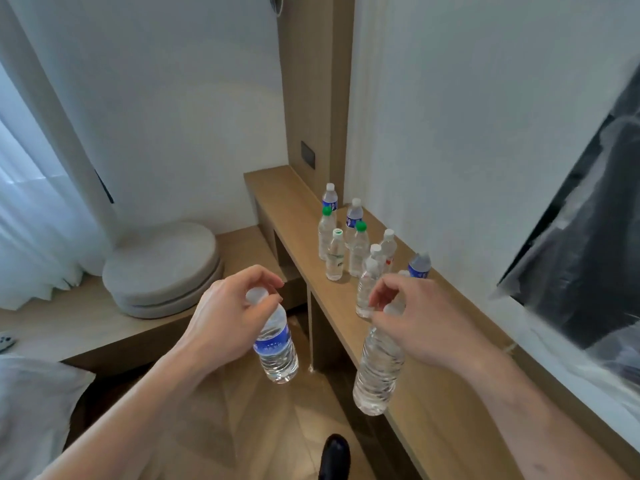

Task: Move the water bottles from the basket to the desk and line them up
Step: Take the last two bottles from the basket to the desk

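The left hand [228, 317] pinches a blue-labelled bottle [276, 344] by its cap, hanging over the floor. The right hand [420, 317] grips a clear bottle [379, 368] by its neck at the surface's [436, 410] front edge; other bottles [349, 244] stand further back.

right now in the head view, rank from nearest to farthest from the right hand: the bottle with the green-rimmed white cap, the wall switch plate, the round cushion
From the right hand:
1. Bottle with the green-rimmed white cap, on the desk, ahead and left.
2. Round cushion, on the low bench, far left.
3. Wall switch plate, on the wooden panel beyond the bottles.
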A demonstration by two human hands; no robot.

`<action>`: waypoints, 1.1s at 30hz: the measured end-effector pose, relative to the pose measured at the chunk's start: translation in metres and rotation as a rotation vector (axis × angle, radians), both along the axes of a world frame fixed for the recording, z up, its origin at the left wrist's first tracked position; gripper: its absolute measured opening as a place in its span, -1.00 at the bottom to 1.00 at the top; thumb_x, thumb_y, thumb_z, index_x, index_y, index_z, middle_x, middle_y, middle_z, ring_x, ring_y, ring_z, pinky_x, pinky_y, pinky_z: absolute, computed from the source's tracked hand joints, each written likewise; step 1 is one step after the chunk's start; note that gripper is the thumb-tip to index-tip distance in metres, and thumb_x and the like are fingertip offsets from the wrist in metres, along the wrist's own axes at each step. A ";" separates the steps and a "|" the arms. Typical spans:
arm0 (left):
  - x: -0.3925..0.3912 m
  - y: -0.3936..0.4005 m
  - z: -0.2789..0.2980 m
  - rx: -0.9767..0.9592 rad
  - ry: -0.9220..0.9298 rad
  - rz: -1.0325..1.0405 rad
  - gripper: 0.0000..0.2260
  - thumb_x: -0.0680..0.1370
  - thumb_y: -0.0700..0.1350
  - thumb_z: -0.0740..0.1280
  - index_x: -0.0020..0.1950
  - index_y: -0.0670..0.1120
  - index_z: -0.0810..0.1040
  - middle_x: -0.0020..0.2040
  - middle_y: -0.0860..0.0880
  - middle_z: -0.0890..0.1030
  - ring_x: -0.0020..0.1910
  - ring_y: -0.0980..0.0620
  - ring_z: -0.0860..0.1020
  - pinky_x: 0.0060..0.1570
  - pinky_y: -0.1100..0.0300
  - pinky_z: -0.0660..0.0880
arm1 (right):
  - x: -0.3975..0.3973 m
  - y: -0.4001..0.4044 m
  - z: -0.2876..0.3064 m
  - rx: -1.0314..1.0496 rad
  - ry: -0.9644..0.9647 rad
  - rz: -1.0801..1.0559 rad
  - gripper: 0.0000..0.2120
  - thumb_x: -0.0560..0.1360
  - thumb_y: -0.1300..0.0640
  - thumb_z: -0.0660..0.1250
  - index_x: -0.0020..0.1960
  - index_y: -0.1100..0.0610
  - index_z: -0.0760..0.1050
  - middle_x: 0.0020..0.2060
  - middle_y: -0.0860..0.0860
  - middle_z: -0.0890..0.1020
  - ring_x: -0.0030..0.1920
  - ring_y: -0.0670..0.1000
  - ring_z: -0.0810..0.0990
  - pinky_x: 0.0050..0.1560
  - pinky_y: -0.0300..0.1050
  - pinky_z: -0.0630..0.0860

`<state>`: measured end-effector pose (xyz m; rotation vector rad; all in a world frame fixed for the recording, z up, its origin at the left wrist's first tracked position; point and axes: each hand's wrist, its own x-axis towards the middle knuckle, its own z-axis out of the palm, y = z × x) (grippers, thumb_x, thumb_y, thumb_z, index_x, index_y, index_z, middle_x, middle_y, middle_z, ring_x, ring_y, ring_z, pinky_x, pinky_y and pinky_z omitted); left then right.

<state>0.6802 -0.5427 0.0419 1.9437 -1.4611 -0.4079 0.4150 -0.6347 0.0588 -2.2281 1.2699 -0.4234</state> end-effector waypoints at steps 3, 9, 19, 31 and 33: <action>0.026 -0.053 -0.001 0.005 -0.016 -0.003 -0.90 0.61 0.02 0.39 0.11 0.20 0.59 -0.04 0.23 0.67 -0.22 0.30 0.60 -0.27 0.43 0.40 | 0.026 -0.053 0.000 0.014 -0.050 -0.011 -0.91 0.53 0.02 0.43 -0.05 -0.18 0.58 -0.07 -0.23 0.65 -0.08 -0.19 0.62 -0.11 -0.21 0.56; 0.072 -0.159 0.009 0.008 -0.032 0.018 -0.88 0.63 0.01 0.38 0.15 0.20 0.57 0.00 0.22 0.66 -0.26 0.27 0.63 -0.18 0.24 0.56 | 0.075 -0.160 0.008 0.045 -0.210 -0.012 -0.90 0.52 0.07 0.47 -0.11 -0.12 0.61 -0.12 -0.20 0.67 -0.22 -0.30 0.55 -0.20 -0.32 0.37; 0.151 -0.320 0.046 -0.059 -0.047 -0.038 -0.89 0.62 -0.02 0.40 0.11 0.18 0.59 0.05 0.24 0.68 -0.40 0.23 0.55 -0.22 0.23 0.43 | 0.114 -0.296 0.039 -0.092 -0.290 -0.146 -0.90 0.49 0.11 0.46 -0.14 -0.08 0.61 -0.09 -0.24 0.67 -0.40 -0.09 0.53 -0.24 -0.13 0.50; 0.208 -0.539 0.042 -0.099 -0.056 -0.453 -0.84 0.60 -0.10 0.39 0.11 0.17 0.60 -0.04 0.22 0.69 -0.21 0.32 0.55 -0.17 0.27 0.41 | 0.147 -0.416 0.028 -0.198 -0.250 -0.546 -0.84 0.47 0.14 0.46 -0.17 -0.11 0.58 -0.17 -0.27 0.65 -0.42 -0.12 0.47 -0.27 -0.11 0.39; 0.211 -0.571 0.035 -0.075 -0.086 -0.546 -0.84 0.60 -0.09 0.39 0.12 0.16 0.59 -0.07 0.22 0.69 -0.24 0.34 0.54 -0.21 0.28 0.39 | 0.155 -0.435 0.022 -0.202 -0.208 -0.606 -0.83 0.48 0.15 0.46 -0.18 -0.10 0.58 -0.19 -0.26 0.64 -0.36 -0.21 0.51 -0.27 -0.15 0.34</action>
